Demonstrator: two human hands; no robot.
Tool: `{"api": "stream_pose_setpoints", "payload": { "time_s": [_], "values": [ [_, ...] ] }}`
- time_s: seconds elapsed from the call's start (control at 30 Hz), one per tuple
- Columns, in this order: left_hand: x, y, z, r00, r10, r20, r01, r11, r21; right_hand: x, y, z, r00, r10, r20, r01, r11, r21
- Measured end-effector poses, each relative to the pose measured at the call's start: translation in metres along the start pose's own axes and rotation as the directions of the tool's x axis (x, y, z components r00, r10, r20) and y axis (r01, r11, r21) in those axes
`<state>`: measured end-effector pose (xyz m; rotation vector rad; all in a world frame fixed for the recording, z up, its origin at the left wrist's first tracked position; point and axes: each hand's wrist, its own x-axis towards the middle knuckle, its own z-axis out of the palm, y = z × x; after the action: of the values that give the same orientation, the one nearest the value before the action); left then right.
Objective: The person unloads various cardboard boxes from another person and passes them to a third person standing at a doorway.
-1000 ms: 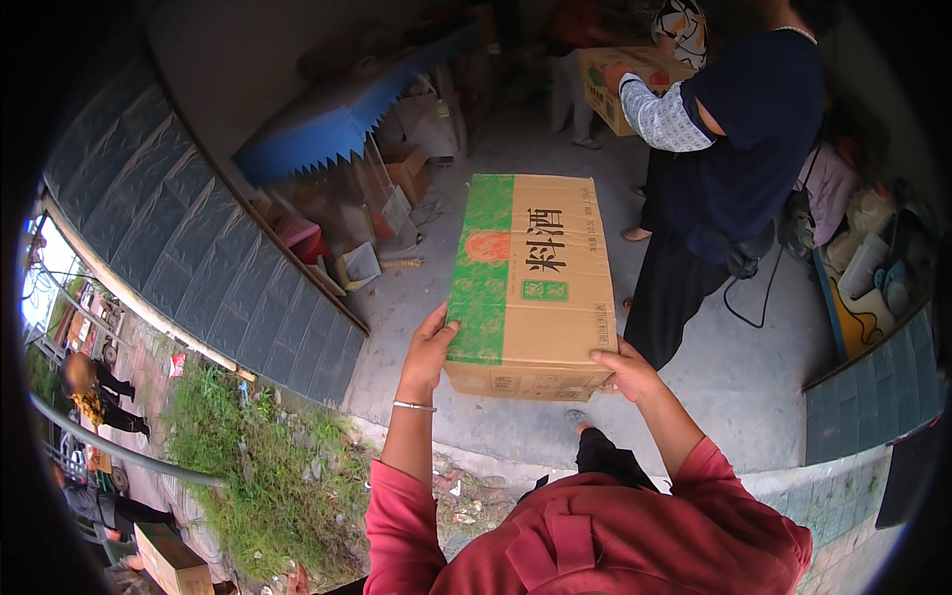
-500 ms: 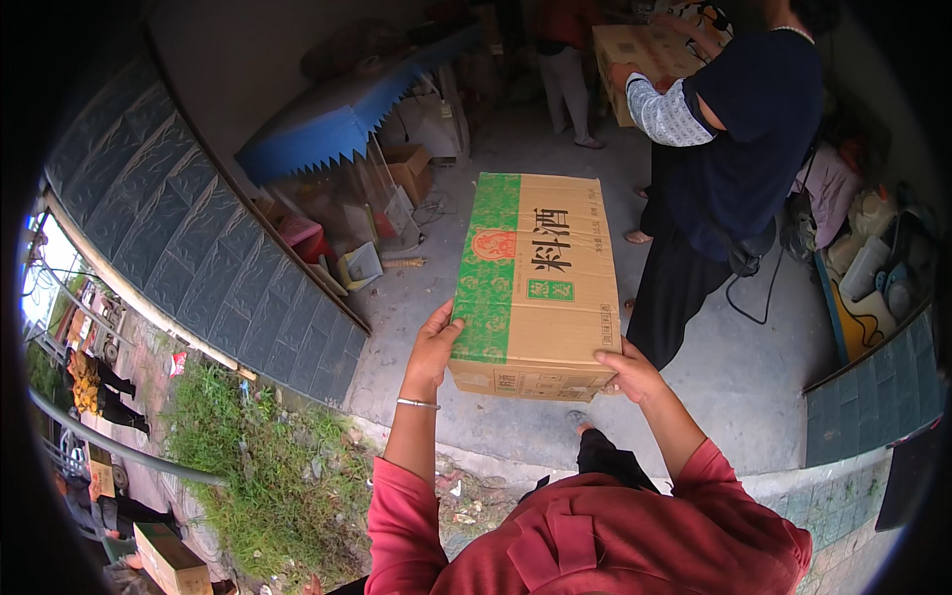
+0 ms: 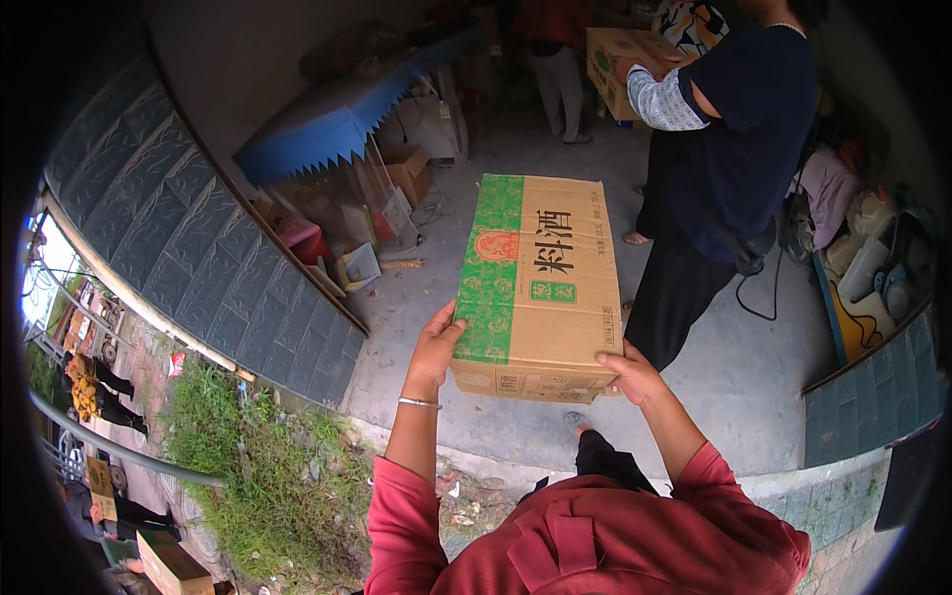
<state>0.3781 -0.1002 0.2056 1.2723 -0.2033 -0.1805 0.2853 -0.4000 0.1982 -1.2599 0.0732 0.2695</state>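
Note:
In front of me I hold a brown cardboard box (image 3: 570,317) with a broad green patterned band along its left side. My left hand (image 3: 433,344) grips its near left corner, thumb on the top. At the near right corner, my right hand (image 3: 631,374) is closed on the box, its thumb on the top edge and the fingers mostly hidden underneath. The box is held level, above the concrete floor (image 3: 436,223).
Ahead to the right stands a person in dark clothes (image 3: 749,129) holding another cardboard box (image 3: 610,74). A cart with a blue canopy (image 3: 347,114) is at the left. Bluish tiled walls (image 3: 228,248) flank the doorway. Assorted items (image 3: 873,268) are piled at the right; grass (image 3: 248,476) grows at the lower left.
The person ahead has shifted slightly left with their box, which has turned and lowered a little. My box and both hands keep nearly the same place.

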Motion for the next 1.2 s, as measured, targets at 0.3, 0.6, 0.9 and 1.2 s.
{"api": "stream_pose_setpoints", "payload": {
  "time_s": [0.3, 0.6, 0.9, 1.2],
  "values": [
    [-0.001, -0.001, 0.002, 1.0, 0.005, 0.007, -0.005, 1.0, 0.021, -0.004, -0.003, 0.005, 0.999, 0.007, -0.05, -0.007, 1.0, -0.008],
    [0.011, 0.01, 0.009, 0.999, 0.023, 0.029, -0.025, 0.998, 0.058, 0.004, -0.002, -0.009, 0.991, 0.003, -0.134, -0.011, 0.998, -0.055],
    [0.039, -0.015, 0.022, 0.984, 0.179, 0.023, -0.18, 0.983, 0.029, 0.05, -0.06, 0.031, 0.477, 0.688, 0.547, -0.843, 0.535, 0.061],
    [-0.009, -0.003, 0.031, 0.854, 0.423, -0.302, -0.278, 0.863, 0.423, 0.099, 0.014, -0.037, 0.992, -0.086, -0.092, 0.093, 0.993, 0.072]
  ]
}}
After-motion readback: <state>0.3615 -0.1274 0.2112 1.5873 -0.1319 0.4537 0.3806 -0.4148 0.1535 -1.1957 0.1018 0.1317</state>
